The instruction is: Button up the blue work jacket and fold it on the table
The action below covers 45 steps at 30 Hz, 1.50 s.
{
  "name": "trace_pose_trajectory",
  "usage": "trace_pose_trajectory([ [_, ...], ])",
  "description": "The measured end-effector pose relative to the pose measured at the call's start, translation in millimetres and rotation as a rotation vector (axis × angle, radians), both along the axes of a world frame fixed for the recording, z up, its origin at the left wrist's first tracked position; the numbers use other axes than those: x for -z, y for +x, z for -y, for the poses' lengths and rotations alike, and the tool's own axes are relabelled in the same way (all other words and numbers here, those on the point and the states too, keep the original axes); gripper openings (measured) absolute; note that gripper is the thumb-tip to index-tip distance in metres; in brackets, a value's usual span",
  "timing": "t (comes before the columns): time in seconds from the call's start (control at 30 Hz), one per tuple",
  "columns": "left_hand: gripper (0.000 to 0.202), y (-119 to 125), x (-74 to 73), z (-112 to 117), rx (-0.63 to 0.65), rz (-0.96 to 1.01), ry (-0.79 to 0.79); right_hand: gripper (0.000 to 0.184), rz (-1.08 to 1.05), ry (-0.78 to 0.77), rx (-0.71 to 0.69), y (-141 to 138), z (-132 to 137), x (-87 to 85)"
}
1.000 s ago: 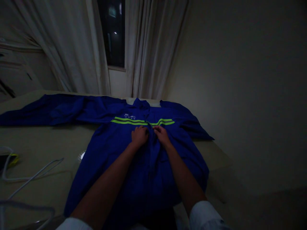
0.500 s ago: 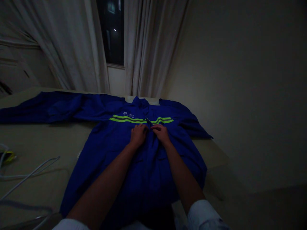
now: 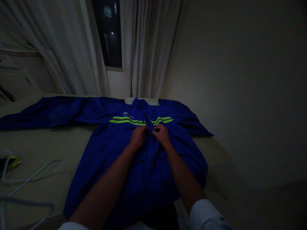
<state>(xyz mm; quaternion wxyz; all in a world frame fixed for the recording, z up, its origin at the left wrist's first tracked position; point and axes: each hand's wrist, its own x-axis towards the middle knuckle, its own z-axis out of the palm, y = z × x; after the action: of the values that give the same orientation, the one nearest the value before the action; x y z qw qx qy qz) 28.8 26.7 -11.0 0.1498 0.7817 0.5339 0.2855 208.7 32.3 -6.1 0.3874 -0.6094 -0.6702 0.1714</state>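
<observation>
A blue work jacket (image 3: 115,140) lies spread front side up, its collar away from me and both sleeves out to the sides. Yellow-green reflective bands (image 3: 127,120) cross the chest, with a small white print above the left one. My left hand (image 3: 139,135) is closed on the edge of the front opening, just below the band. Facing it, my right hand (image 3: 161,134) pinches the other front edge with thumb and forefinger. Between my hands the front edges stand slightly apart near the chest. Dim light hides the small details at my fingertips.
The jacket rests on a pale table (image 3: 48,143). A white cable (image 3: 35,179) loops across its left side, near a yellow and black object (image 3: 11,162). Behind the table hang curtains (image 3: 151,48) around a dark window (image 3: 107,35); a wall (image 3: 235,80) stands at right.
Both hands stay at the front opening with almost no movement. The flap between them has shifted slightly, showing more of the gap near the chest band. The view has tilted a little.
</observation>
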Motion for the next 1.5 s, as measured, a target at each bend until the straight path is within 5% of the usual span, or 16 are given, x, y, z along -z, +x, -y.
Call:
trace_pose_trajectory([
  [0.33,0.028,0.5,2.7,-1.7,0.003,0.072,0.077,0.023,-0.51,-0.094,-0.11,3.3,-13.3,17.9],
  [0.6,0.02,-2.0,6.4,-8.4,0.05,0.2,0.03,0.011,-0.337,-0.001,-0.083,2.3,-11.7,16.9],
  [0.77,0.021,-1.1,7.5,-5.2,0.021,0.2,0.068,0.015,-0.251,0.049,-0.143,-2.3,-8.7,16.4],
  [1.27,0.024,1.2,8.0,-4.8,0.065,0.145,0.11,0.007,-0.066,0.167,-0.019,-15.3,2.3,18.0],
  [1.5,0.026,2.4,6.5,-2.1,0.033,0.15,0.095,0.008,-0.11,0.15,-0.143,-12.2,2.6,17.0],
])
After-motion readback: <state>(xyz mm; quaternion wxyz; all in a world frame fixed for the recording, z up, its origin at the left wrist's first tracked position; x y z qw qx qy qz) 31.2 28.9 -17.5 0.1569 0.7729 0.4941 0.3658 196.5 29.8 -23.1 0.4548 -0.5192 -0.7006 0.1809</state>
